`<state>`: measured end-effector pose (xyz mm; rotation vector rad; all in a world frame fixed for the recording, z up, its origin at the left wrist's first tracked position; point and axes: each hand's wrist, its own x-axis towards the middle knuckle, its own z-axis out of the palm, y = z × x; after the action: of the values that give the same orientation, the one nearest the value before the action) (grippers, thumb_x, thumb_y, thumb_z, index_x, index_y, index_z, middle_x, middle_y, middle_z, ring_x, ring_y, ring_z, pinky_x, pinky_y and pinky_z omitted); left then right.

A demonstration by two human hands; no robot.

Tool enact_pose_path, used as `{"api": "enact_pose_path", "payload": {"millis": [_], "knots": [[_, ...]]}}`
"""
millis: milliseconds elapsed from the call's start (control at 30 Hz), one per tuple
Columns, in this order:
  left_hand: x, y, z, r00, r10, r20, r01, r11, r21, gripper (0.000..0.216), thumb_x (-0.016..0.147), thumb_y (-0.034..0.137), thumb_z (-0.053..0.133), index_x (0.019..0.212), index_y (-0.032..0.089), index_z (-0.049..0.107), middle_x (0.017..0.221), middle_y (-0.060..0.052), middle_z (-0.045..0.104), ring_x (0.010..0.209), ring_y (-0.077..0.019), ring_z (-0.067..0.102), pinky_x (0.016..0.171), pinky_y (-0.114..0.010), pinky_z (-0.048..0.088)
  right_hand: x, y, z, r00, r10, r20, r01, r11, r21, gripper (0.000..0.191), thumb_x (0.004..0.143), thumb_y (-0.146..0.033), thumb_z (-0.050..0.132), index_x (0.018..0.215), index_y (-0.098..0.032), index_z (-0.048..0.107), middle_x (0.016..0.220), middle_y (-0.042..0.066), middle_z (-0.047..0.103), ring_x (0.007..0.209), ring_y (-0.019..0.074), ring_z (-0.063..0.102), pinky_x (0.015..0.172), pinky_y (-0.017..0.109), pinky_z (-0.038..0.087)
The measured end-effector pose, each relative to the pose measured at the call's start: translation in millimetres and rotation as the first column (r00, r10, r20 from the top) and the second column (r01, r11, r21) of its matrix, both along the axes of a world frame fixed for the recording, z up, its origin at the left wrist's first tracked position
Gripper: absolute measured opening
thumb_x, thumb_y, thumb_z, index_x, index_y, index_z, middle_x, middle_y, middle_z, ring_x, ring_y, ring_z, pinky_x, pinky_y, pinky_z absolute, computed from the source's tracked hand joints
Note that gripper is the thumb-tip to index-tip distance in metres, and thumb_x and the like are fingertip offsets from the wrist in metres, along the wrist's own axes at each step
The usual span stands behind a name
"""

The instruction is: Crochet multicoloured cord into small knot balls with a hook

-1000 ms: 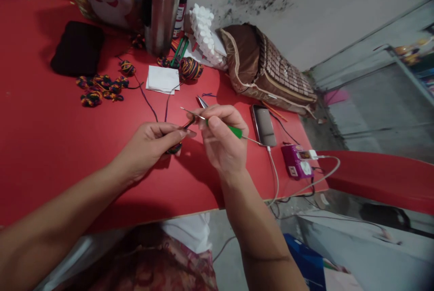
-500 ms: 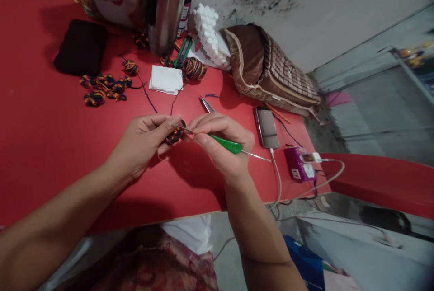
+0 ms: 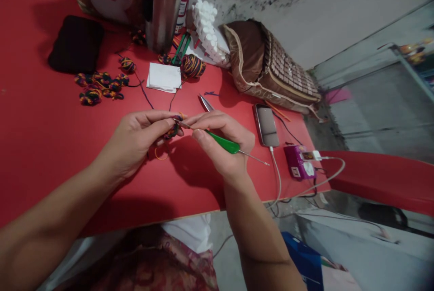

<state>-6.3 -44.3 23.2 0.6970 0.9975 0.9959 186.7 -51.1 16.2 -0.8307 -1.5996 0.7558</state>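
My left hand [image 3: 140, 135] pinches a small multicoloured crochet piece [image 3: 171, 131] just above the red table [image 3: 44, 146]. My right hand [image 3: 222, 144] is closed on a crochet hook with a green grip [image 3: 222, 142]; the hook's metal tip is at the piece, touching it. A thin yarn strand [image 3: 149, 101] runs from the piece back toward a multicoloured yarn ball [image 3: 193, 66]. Scissor blades [image 3: 205, 102] lie just behind my right hand.
Several finished crochet pieces [image 3: 98, 85] lie at the left, near a black pouch [image 3: 76, 44]. A white folded paper [image 3: 164, 77], a steel flask [image 3: 162, 6], a brown bag [image 3: 271, 67], a phone [image 3: 266, 124] and a purple charger [image 3: 298, 163] are on the table.
My right hand has brought the hook's tip down from above and into the crochet piece. Both hands came closer together.
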Motion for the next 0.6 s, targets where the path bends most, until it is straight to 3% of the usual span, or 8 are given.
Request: {"api": "enact_pose_path", "payload": {"millis": [267,600], "knots": [[0.6,1.1,6.8,0.996,-0.059,-0.074,0.059,0.998,-0.002,0.026,0.084,0.036,0.086,0.067,0.018,0.079,0.065,-0.003,0.069,0.05,-0.0107,0.057,0.048,-0.022,0.046,1.0,-1.0,1.9,0.997,-0.072,0.023,0.072,0.997,-0.036,0.008,0.1,-0.028,0.08,0.098,-0.034,0.086,0.089,0.002,0.084,0.095,0.0252,0.082,0.093,0.044,0.068],[-0.1,0.9,5.3,0.993,-0.069,-0.095,0.071,0.997,0.018,0.026,0.086,0.039,0.083,0.072,0.018,0.082,0.062,-0.004,0.068,0.052,-0.0132,0.059,0.051,-0.024,0.05,0.0,-2.1,4.4,0.998,-0.03,0.05,0.032,0.999,-0.035,0.016,0.1,-0.022,0.078,0.101,-0.036,0.085,0.1,0.002,0.088,0.099,0.0255,0.084,0.094,0.045,0.068]]}}
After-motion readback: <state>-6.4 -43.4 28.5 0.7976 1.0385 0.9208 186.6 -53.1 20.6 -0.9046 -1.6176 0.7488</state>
